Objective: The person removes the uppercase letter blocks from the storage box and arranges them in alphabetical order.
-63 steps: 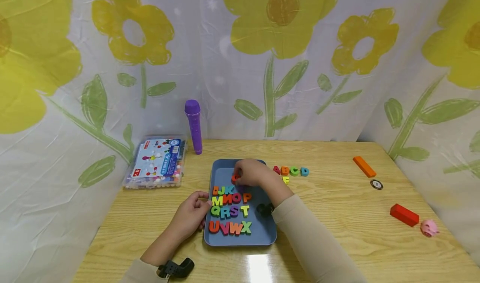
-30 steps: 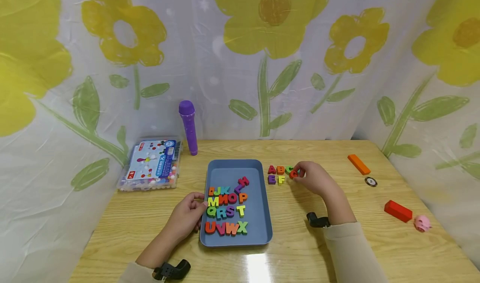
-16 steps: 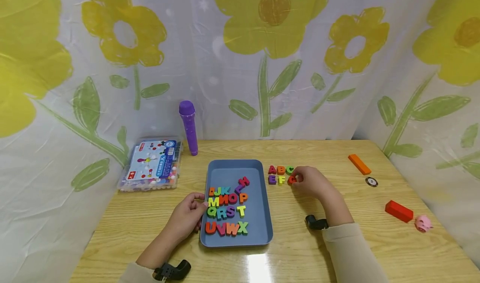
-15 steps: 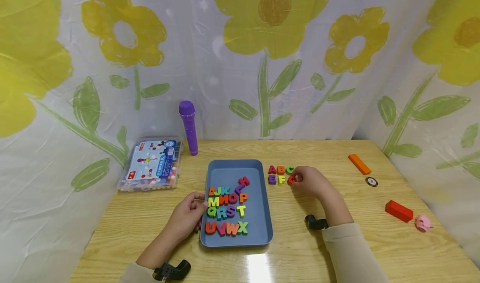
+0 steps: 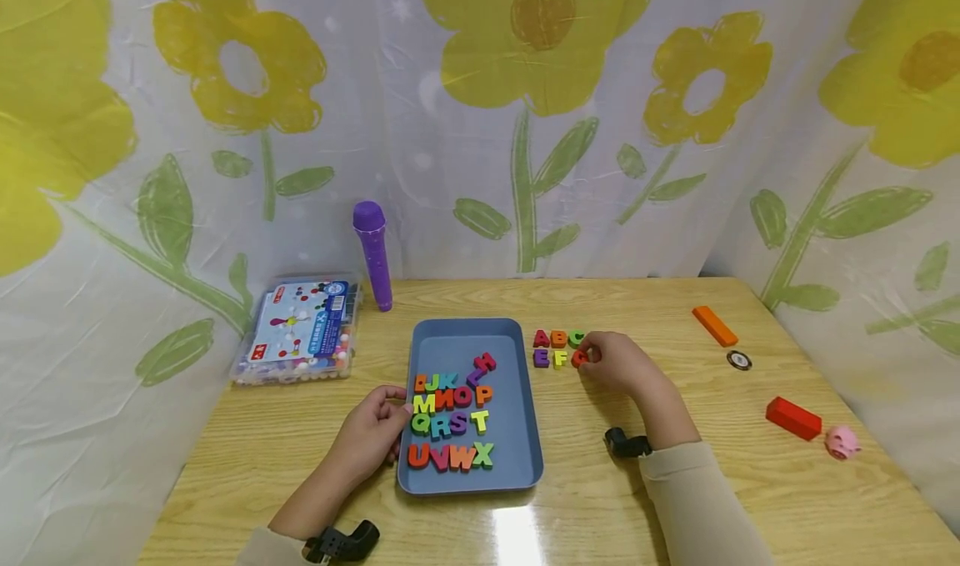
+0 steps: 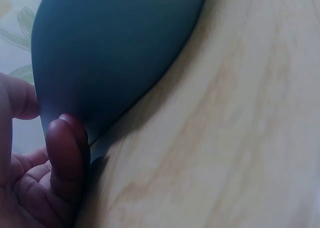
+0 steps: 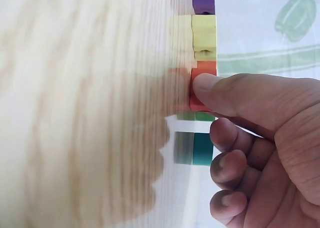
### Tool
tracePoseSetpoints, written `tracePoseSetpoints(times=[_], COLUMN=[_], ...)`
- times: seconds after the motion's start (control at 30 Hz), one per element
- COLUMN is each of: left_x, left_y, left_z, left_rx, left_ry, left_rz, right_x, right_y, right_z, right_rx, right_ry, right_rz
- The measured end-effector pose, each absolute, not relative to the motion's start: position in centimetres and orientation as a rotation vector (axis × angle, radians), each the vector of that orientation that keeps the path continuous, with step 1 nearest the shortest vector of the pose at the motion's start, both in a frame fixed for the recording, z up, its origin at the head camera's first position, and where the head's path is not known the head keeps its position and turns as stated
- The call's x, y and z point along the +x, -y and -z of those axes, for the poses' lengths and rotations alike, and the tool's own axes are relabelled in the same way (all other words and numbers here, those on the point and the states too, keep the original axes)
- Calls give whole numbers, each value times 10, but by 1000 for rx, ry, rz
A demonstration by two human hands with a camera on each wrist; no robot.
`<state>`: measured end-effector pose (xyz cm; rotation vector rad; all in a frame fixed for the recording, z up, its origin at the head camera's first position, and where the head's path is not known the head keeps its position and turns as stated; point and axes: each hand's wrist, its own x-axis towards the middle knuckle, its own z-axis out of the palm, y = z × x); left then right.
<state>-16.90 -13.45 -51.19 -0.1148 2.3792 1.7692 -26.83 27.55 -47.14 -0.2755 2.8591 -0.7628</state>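
My right hand [image 5: 624, 369] pinches a red toy letter G [image 5: 577, 358] between thumb and index finger, low over the table, just right of the yellow F [image 5: 560, 359]. In the right wrist view the red letter [image 7: 204, 66] lines up with the yellow one, its other fingers loosely bent. Purple E [image 5: 541, 358] stands left of F, with A, B and C [image 5: 576, 338] behind. My left hand [image 5: 369, 434] holds the left edge of a blue-grey tray [image 5: 517, 441]; the left wrist view shows fingers against its outer wall [image 6: 120, 53]. Several coloured letters, H [image 5: 485, 362] through X, lie inside.
A clear box of beads [image 5: 300, 324] and an upright purple microphone [image 5: 373, 253] stand at the back left. To the right lie an orange block [image 5: 715, 326], a round chip [image 5: 738, 359], a red block [image 5: 793, 418] and a pink pig head [image 5: 842, 442]. A flowered curtain closes the back.
My right hand has left the tray with the red G and brought it down beside F on the table. The left hand stays at the tray's edge.
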Motion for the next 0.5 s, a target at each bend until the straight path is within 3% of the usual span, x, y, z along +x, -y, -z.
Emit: tracePoseSetpoints(times=[0.5], left_x=[-169], left_y=[135], left_z=[512], left_rx=[-99], left_ry=[-2391], left_rz=[-1762], right_x=[-261], right_y=[-259], right_z=[445], right_rx=[-365], right_ry=[-2895], right_rz=[793])
